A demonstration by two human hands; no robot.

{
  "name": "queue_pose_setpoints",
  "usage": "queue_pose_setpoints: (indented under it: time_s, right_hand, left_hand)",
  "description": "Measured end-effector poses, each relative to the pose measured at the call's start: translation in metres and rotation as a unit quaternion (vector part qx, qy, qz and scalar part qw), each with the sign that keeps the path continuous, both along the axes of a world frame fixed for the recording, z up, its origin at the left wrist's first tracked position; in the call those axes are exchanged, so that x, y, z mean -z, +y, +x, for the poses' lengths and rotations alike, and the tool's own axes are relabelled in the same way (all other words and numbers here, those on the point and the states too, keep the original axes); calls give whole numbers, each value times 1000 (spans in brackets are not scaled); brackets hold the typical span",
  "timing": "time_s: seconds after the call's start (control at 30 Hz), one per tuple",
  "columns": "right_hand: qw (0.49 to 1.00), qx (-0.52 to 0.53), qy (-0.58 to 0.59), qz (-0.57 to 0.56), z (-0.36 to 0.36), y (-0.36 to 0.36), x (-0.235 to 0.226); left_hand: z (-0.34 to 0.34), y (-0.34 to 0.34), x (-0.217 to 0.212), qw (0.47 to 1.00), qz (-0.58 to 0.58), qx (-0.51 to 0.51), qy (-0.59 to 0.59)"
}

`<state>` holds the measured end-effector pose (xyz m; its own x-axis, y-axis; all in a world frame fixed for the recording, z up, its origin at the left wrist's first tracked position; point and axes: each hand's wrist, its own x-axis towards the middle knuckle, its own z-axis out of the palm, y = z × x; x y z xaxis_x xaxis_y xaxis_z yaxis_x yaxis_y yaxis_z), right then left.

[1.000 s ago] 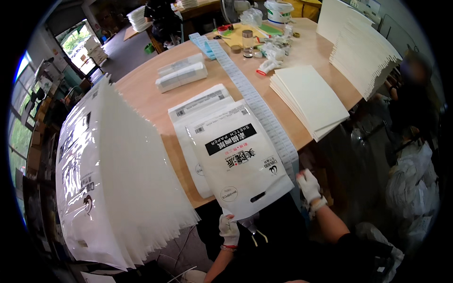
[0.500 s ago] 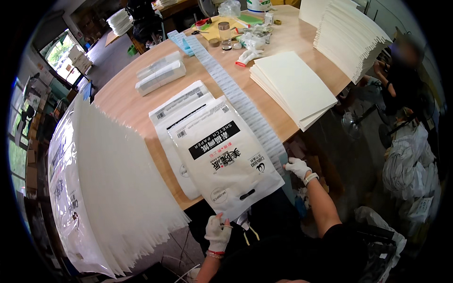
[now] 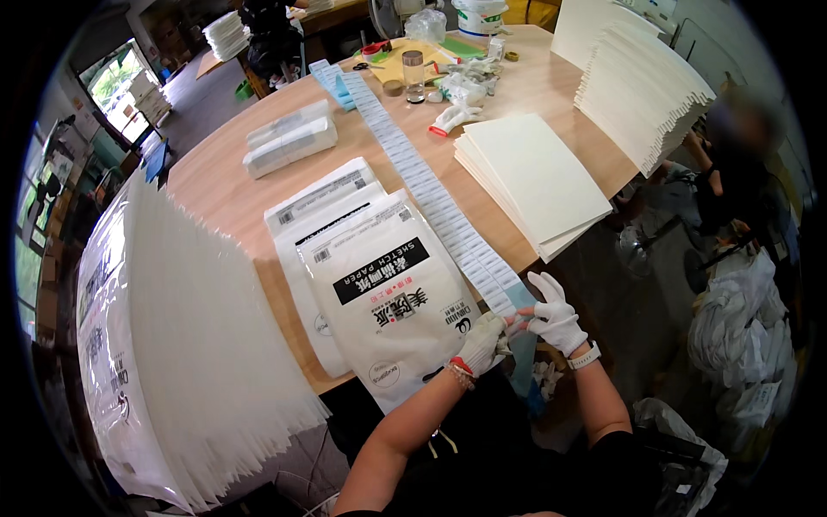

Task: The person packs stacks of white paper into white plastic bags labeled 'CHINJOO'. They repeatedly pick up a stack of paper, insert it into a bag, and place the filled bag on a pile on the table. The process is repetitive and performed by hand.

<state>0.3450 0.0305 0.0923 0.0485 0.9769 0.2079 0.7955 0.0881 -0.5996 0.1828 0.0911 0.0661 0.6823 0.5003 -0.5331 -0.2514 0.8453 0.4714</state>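
Observation:
My gloved left hand point(image 3: 484, 342) reaches across the lower right corner of a white printed plastic bag point(image 3: 379, 310), its fingers closed at the edge of a long label strip point(image 3: 422, 185). Whether they pinch a label is too small to tell. My gloved right hand point(image 3: 556, 320) meets it there, thumb and forefinger pinched on the strip's pale blue backing, the other fingers raised. Bare fingertips show on both hands. The strip runs across the table and hangs over its near edge. Under the front bag lie more white bags point(image 3: 284, 233).
A tall stack of paper-filled bags point(image 3: 198, 345) stands at left. Rolled white bags point(image 3: 289, 142) lie behind. Cream sheets point(image 3: 534, 177) sit at right, with a taller stack point(image 3: 637, 95) beyond. A glass jar point(image 3: 413, 77) stands far back. Another person point(image 3: 741, 164) sits at right.
My left hand has moved from the bag's bottom edge rightward to the strip. My right hand has turned, with fingers now raised. The view has shifted slightly.

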Motion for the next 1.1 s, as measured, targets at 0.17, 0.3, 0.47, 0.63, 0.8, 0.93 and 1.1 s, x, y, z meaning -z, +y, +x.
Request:
queue_pose_setpoints:
  time_s: [0.17, 0.3, 0.47, 0.63, 0.8, 0.93, 1.1]
  right_hand:
    - [991, -2, -91, 99, -7, 1, 1]
    - [980, 20, -115, 161, -32, -14, -22]
    - [956, 53, 285, 53, -63, 27, -33]
    - [940, -30, 324, -101, -149, 162, -14]
    - [963, -67, 201, -168, -237, 277, 33]
    - [975, -41, 122, -179, -263, 318, 57]
    - [979, -42, 100, -174, -272, 326, 62]
  left_hand:
    - [1, 3, 24, 1000, -4, 4, 31]
    - [3, 9, 30, 998, -43, 27, 44]
    - [-34, 5, 20, 948, 259, 50, 176]
    - [-156, -18, 31, 850, 430, -111, 283]
    - [-246, -76, 65, 778, 413, -252, 401]
    - [-266, -106, 69, 765, 319, -246, 502]
    - [-266, -112, 97, 803, 220, -231, 503]
